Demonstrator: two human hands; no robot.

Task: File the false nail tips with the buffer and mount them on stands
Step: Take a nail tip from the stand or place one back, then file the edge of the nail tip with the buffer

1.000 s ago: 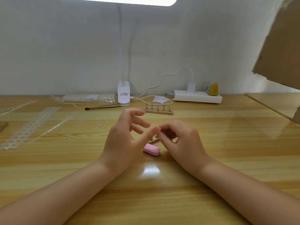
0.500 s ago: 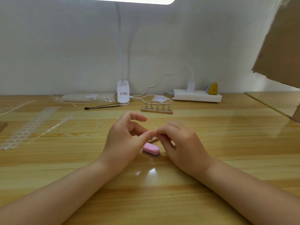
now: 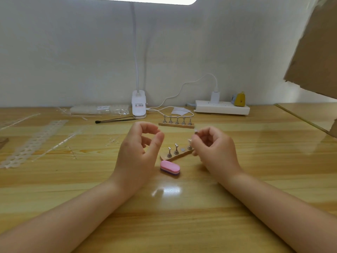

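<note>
The right hand [image 3: 217, 152] is raised a little above the surface [image 3: 182, 216], its fingers curled, and it pinches a small stand [image 3: 193, 138] — a thin metal piece whose pale tip shows at the fingertips; whether a nail tip sits on it is too small to tell. The left hand [image 3: 140, 152] is apart from it, holding nothing, thumb and fingers loosely curved into an open ring.

Between the two hands lies a wooden base [image 3: 176, 155], set at a slant, with two metal stands [image 3: 172, 152] upright on it, a bare round grey disc [image 3: 182, 149] beside them, and another stand partly hidden behind the right hand. Just in front of the base, nearer the person, the pink-and-purple buffer [image 3: 170, 168] lies flat on the surface, touched by neither hand.

Farther back, a second wooden base [image 3: 176, 125] carries five metal stands in a row. Behind it stand a white clip lamp [image 3: 139, 105] with its cable, and a white power strip [image 3: 222, 107] against the wall, a yellow item [image 3: 239, 99] on it. A black-tipped thin tool [image 3: 114, 120] lies left of the lamp — near a clear plastic bag [image 3: 96, 110]. Perforated clear strips [image 3: 34, 141] stretch across the left side of the surface. A brown cardboard sheet [image 3: 315, 46] hangs at the upper right.
</note>
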